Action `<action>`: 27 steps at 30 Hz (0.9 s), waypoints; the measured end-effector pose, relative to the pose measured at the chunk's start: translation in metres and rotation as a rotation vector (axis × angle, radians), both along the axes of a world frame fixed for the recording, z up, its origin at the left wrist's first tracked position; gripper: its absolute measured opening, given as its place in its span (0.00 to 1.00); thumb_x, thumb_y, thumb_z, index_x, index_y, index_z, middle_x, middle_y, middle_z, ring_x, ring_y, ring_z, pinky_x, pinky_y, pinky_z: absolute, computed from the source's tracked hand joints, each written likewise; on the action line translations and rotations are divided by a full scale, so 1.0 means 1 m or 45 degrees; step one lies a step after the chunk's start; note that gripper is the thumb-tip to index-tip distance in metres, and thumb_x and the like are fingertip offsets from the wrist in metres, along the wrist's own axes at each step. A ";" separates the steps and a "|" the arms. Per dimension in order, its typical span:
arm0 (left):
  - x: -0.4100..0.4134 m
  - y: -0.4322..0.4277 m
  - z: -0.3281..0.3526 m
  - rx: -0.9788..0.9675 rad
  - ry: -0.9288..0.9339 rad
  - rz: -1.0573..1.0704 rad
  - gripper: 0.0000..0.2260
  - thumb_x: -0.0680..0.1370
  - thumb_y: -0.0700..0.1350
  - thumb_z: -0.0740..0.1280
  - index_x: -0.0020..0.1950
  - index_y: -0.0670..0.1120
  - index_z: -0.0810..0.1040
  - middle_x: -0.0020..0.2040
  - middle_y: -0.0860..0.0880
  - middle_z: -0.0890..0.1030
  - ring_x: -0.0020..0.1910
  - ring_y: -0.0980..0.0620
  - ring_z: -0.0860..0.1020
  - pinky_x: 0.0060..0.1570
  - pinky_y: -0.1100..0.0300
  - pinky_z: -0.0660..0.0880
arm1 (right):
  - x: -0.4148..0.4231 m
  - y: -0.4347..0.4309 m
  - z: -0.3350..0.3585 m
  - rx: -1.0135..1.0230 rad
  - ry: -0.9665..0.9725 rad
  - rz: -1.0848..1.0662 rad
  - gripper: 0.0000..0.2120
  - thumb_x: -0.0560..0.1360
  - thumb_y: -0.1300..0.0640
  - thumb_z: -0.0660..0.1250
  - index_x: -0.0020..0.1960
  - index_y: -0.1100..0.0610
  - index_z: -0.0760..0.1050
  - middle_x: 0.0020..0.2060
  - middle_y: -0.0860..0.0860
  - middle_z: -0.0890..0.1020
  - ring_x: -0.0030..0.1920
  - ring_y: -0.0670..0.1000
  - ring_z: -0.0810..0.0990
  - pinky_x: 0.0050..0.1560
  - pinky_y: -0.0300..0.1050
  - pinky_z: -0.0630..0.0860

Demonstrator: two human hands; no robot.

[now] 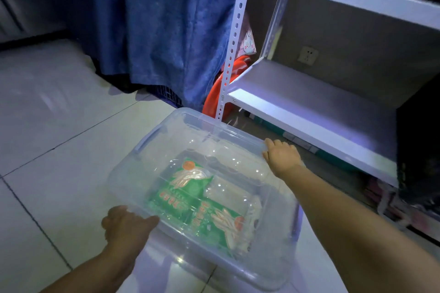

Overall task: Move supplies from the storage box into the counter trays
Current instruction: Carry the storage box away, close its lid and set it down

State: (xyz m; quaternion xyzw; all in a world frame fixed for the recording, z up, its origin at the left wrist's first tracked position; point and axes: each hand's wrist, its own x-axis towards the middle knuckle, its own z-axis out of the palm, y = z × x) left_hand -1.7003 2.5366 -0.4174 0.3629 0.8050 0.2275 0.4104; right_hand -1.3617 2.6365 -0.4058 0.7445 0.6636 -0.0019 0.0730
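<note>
The clear box (202, 197) is gripped at both rims, left hand (126, 223) and right hand (282, 156) fingers clamped on, so probably best kept level.

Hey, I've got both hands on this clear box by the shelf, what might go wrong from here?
1. The left hand and right hand grip the clear box at opposite corners, so it may tilt or twist.
2. The green packets inside look loose and could slide to one side.
3. The white shelf edge sits close beside the box, so lifting might knock it.
</note>
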 end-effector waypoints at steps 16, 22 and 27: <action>0.011 0.023 0.052 0.273 -0.747 -0.001 0.11 0.73 0.30 0.65 0.34 0.41 0.71 0.19 0.49 0.75 0.16 0.60 0.74 0.17 0.70 0.71 | 0.031 -0.105 0.027 -0.007 0.485 -0.324 0.15 0.80 0.45 0.53 0.46 0.55 0.69 0.41 0.53 0.75 0.36 0.48 0.73 0.34 0.40 0.72; 0.030 0.055 0.107 0.490 -0.833 -0.146 0.10 0.73 0.35 0.69 0.52 0.40 0.73 0.39 0.49 0.79 0.33 0.55 0.80 0.39 0.54 0.78 | 0.054 -0.129 0.090 0.131 0.439 -0.449 0.16 0.81 0.46 0.52 0.44 0.58 0.64 0.46 0.59 0.74 0.46 0.60 0.75 0.44 0.50 0.69; 0.048 0.084 0.157 0.601 -0.911 -0.388 0.07 0.73 0.41 0.70 0.49 0.49 0.76 0.42 0.48 0.78 0.36 0.53 0.79 0.35 0.54 0.79 | 0.072 -0.141 0.136 0.353 0.561 -0.599 0.17 0.80 0.47 0.56 0.36 0.55 0.60 0.35 0.54 0.72 0.40 0.57 0.73 0.40 0.49 0.66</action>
